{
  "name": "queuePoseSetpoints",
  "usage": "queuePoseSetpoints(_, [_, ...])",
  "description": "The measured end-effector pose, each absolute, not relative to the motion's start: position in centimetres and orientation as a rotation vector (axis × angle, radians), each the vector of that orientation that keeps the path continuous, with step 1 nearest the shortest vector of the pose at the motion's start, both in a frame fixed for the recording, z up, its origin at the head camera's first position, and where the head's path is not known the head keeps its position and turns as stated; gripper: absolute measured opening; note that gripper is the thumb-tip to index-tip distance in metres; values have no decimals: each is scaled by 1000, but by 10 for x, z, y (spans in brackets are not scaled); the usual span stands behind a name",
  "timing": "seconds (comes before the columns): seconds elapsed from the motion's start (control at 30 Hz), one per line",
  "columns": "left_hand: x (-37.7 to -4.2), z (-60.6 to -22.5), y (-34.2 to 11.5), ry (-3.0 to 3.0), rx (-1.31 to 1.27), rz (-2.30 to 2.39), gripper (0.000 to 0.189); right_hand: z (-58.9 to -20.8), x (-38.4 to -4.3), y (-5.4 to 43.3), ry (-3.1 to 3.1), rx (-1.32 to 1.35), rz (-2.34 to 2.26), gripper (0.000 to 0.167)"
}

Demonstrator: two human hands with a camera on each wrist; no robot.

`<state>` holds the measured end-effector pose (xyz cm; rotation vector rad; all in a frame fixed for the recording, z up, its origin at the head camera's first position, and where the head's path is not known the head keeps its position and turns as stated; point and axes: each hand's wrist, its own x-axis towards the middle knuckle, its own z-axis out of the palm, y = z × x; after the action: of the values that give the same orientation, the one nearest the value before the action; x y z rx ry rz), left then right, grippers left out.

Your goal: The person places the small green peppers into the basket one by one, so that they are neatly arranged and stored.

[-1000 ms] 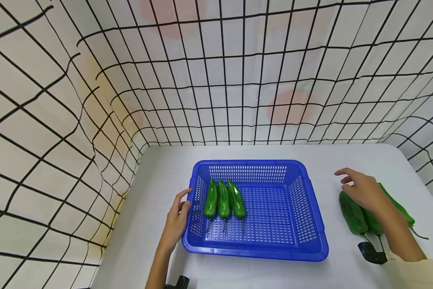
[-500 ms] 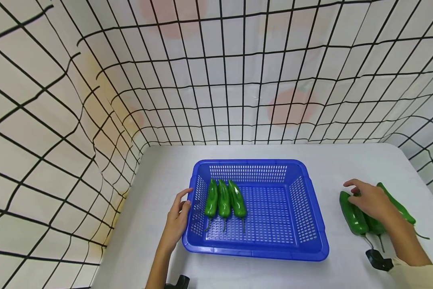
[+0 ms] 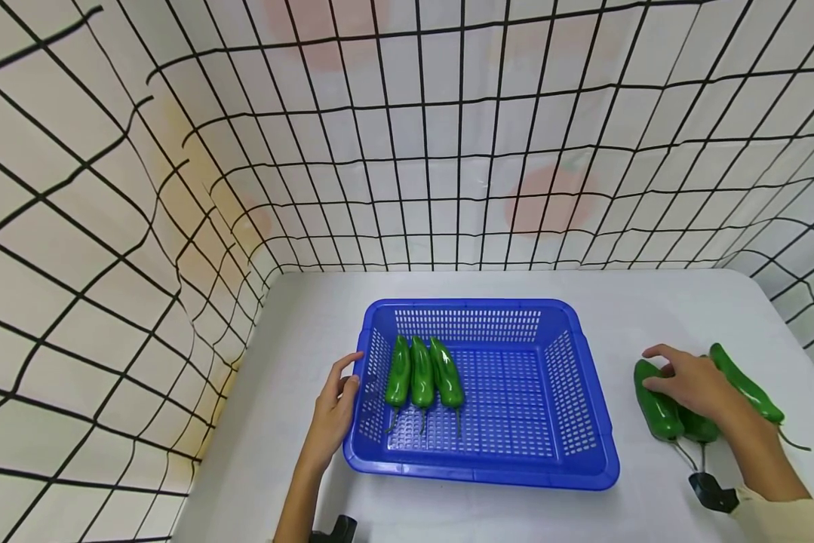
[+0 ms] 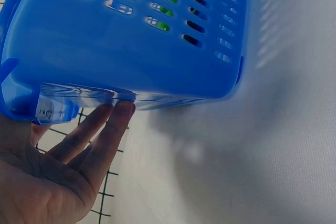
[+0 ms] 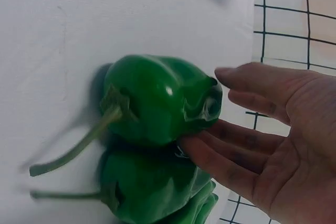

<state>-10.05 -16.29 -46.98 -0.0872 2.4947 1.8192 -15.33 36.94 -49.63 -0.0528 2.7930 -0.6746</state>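
Note:
My left hand [image 3: 335,411] rests at the left side of a blue plastic basket [image 3: 481,477], fingertips touching its outer wall in the left wrist view. Three green peppers [image 3: 422,377] lie side by side at the basket's left, stems toward me. On the right, my right hand [image 3: 695,381] is over another group of green peppers. Its fingers [image 5: 231,169] reach between the nearest pepper [image 5: 152,100] and a second pepper [image 5: 152,187], while the thumb and fingers stay spread around the nearest one's tip. A third pepper [image 3: 746,383] lies beyond the hand, partly hidden.
The basket and peppers stand on a white table [image 3: 502,513]. Black wire mesh [image 3: 457,158] over pale sheeting rises at the back and both sides. Black wrist devices [image 3: 712,494] sit on both arms.
My right hand has moved right and lowered onto the peppers, its thumb now by the leftmost one, which has shifted slightly. The left hand and basket have stayed in place.

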Motion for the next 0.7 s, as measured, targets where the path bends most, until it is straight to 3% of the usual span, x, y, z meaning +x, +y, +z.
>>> queuePoseSetpoints(0.7, [-100, -468, -162, 2489, -96, 1826, 40, -496, -152, 369, 2801, -30, -697, 49])
